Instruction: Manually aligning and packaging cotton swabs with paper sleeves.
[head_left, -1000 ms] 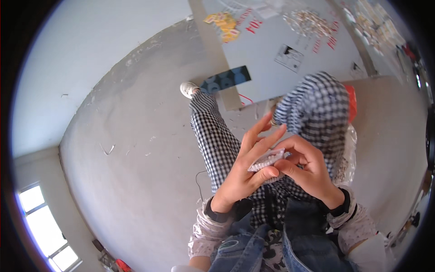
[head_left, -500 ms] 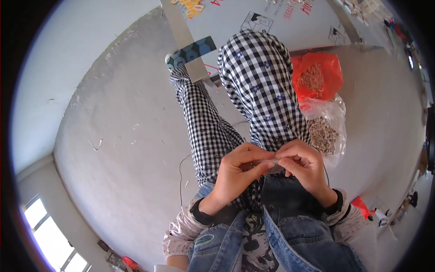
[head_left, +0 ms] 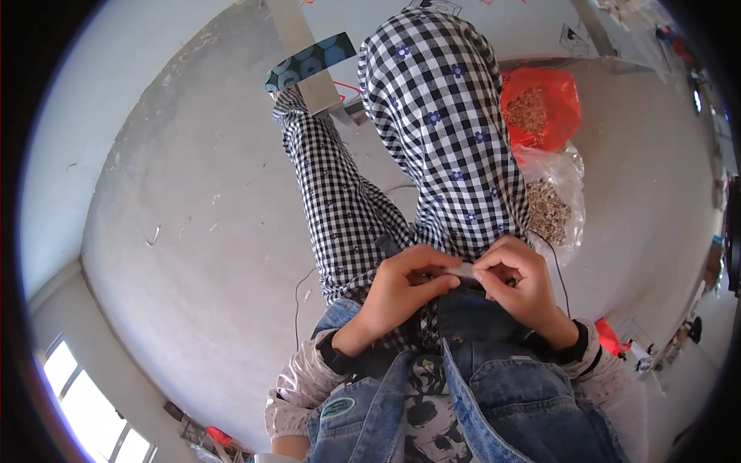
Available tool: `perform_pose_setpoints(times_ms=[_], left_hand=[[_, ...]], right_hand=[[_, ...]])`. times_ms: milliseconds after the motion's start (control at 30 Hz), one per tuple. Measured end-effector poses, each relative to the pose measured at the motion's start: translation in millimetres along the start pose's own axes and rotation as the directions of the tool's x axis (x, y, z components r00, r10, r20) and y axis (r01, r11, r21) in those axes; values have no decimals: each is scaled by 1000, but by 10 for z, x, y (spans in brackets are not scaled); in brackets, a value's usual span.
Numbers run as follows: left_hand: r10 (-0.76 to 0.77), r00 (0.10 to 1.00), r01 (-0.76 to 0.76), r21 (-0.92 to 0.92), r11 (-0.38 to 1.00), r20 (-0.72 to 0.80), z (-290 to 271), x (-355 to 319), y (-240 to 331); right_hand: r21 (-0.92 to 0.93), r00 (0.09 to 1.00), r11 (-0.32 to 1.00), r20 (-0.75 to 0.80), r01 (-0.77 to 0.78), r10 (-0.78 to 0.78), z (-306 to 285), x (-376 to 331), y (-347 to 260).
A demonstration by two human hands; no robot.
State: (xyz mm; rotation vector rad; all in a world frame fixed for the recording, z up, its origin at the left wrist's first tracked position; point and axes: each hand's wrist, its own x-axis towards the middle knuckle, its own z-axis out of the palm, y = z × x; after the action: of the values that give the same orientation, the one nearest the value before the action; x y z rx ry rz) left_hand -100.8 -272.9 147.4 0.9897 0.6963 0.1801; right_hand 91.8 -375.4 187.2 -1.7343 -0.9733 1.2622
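Over my lap, both hands meet at a small, pale, whitish strip-like piece (head_left: pixel 464 270) whose exact kind I cannot make out. My left hand (head_left: pixel 405 289) pinches its left end between thumb and fingers. The right end sits in the pinch of my right hand (head_left: pixel 521 279), with the other fingers curled in. Beneath the hands are my black-and-white checked trousers (head_left: pixel 440 139) and the denim of my jacket (head_left: pixel 509 393).
On the right, beside my leg, stand a red plastic bag (head_left: pixel 559 108) and a clear plastic bag (head_left: pixel 571 174), both holding many small brownish pieces. Ahead is a metal-topped table (head_left: pixel 532 31) with a patterned strip (head_left: pixel 312 62) at its corner. A thin dark cable (head_left: pixel 297 309) runs by my legs.
My hands have drawn slightly apart, so more of the pale piece shows between them. The view has shifted, and the table and bags sit higher in it.
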Motion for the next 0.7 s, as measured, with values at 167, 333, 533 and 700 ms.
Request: perform_pose_setpoints(times_ms=[167, 333, 533, 700], left_hand=[[132, 991, -131, 52, 990, -14, 10, -3, 42], [17, 1000, -19, 93, 995, 25, 49, -2, -78], [54, 999, -53, 126, 991, -1, 75, 23, -12], [140, 990, -136, 316, 939, 9, 66, 19, 12]], right_hand=[[145, 997, 986, 21, -78, 76, 4, -11, -98], [-299, 995, 950, 65, 85, -69, 21, -23, -147], [-266, 993, 957, 47, 118, -109, 16, -24, -73], [-161, 998, 987, 59, 7, 3, -2, -46, -127]])
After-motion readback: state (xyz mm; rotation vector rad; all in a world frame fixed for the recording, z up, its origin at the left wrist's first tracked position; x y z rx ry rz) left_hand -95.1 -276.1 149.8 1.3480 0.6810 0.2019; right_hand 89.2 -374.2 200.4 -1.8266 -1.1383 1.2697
